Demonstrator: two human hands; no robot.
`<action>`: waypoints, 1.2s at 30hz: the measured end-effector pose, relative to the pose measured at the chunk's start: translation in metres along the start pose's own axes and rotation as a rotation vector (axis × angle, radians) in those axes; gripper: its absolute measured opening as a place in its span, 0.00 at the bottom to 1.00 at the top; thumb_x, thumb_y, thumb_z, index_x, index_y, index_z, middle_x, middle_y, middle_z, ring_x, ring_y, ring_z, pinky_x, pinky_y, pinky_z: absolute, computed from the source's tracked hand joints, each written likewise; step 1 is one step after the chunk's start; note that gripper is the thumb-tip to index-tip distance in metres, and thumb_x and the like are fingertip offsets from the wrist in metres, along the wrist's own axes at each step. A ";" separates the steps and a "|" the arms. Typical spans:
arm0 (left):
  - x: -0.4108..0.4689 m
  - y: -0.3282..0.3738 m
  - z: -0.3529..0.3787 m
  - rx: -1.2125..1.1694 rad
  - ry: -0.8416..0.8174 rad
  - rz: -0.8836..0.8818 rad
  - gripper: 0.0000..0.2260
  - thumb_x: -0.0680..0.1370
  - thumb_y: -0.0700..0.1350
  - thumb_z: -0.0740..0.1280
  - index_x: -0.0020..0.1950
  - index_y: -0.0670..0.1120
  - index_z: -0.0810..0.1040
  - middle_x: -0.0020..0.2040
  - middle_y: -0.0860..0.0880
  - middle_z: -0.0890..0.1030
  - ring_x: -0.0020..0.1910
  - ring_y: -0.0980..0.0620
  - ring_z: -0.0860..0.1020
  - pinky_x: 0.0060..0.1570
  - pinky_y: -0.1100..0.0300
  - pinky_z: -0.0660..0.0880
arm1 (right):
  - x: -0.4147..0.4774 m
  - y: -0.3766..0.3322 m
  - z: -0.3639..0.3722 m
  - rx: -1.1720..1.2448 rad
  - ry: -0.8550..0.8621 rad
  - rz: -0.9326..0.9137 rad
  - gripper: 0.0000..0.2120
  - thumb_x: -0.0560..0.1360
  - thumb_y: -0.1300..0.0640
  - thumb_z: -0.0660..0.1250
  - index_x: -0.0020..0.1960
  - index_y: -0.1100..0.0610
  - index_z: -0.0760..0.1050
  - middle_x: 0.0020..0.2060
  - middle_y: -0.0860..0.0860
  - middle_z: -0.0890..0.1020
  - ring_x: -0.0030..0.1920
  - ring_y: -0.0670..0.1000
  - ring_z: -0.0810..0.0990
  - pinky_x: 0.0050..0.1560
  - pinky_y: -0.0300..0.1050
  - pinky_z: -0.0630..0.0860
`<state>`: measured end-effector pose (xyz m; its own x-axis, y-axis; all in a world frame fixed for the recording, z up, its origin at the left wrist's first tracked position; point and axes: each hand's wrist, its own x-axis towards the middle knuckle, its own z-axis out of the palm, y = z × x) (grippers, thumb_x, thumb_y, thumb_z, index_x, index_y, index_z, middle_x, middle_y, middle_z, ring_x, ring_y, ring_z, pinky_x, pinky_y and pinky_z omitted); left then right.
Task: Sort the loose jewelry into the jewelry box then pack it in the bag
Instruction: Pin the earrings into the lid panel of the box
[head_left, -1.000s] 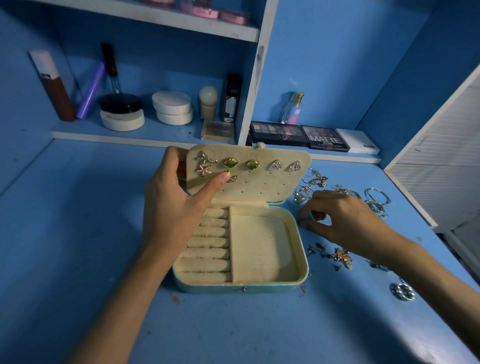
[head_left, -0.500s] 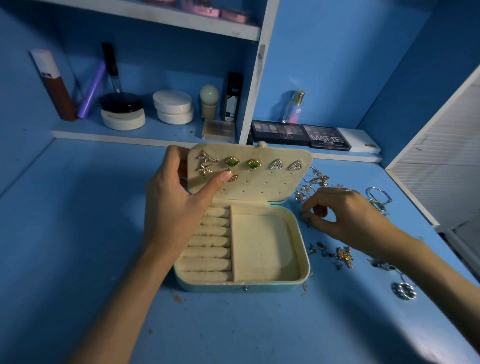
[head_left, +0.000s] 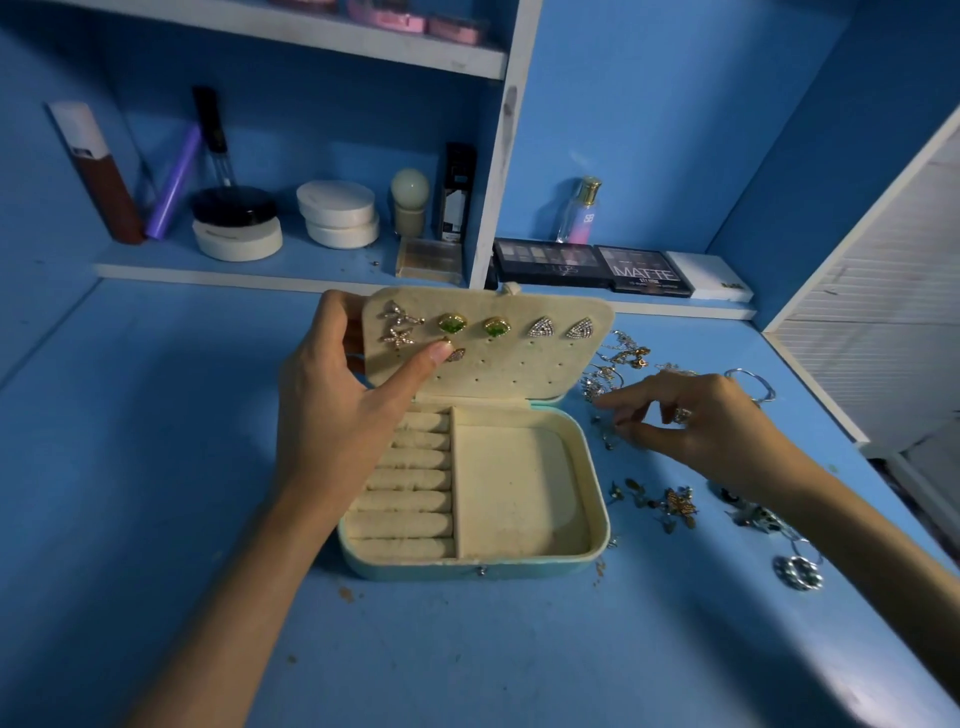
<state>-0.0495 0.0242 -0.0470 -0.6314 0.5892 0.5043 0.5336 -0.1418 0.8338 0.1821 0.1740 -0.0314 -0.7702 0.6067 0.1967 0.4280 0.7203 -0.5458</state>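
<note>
While left grip (head_left: 332, 415) pinches its lid (head_left: 519, 366), jewelry box (head_left: 467, 570) gapes, cream-lined | right grip (head_left: 696, 423): hold unclear

My jewelry box (head_left: 467, 569), teal outside and cream inside, on the blue table (head_left: 156, 467). Green-and-gold earrings (head_left: 451, 325) stud its cream lid (head_left: 519, 371).

The jewelry box (head_left: 519, 499) is set mid-surface (head_left: 156, 467); loose jewelry (head_left: 670, 504) is scattered to its right, a shelf (head_left: 291, 270) behind.
</note>
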 end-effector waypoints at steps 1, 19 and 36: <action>0.000 0.000 0.000 0.001 0.003 0.001 0.17 0.68 0.52 0.74 0.50 0.49 0.72 0.43 0.61 0.80 0.43 0.63 0.79 0.44 0.68 0.75 | -0.002 0.002 0.001 -0.029 0.016 -0.008 0.17 0.69 0.67 0.73 0.50 0.47 0.82 0.36 0.41 0.82 0.40 0.40 0.78 0.39 0.28 0.67; 0.002 -0.004 0.001 0.003 0.005 0.017 0.17 0.68 0.53 0.74 0.49 0.50 0.72 0.41 0.66 0.80 0.42 0.63 0.80 0.45 0.65 0.77 | -0.023 0.012 0.021 -0.257 0.265 -0.082 0.25 0.68 0.67 0.74 0.63 0.54 0.75 0.37 0.42 0.83 0.46 0.49 0.80 0.55 0.43 0.71; 0.002 -0.004 0.001 -0.002 0.009 0.017 0.17 0.69 0.51 0.75 0.50 0.48 0.72 0.44 0.60 0.80 0.43 0.60 0.80 0.46 0.59 0.78 | -0.014 0.023 0.007 -0.606 0.152 -0.307 0.08 0.68 0.61 0.73 0.44 0.51 0.82 0.39 0.48 0.80 0.43 0.55 0.75 0.41 0.42 0.62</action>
<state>-0.0522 0.0264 -0.0497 -0.6274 0.5792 0.5205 0.5432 -0.1534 0.8255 0.1993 0.1801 -0.0527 -0.8431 0.3537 0.4052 0.4237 0.9008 0.0953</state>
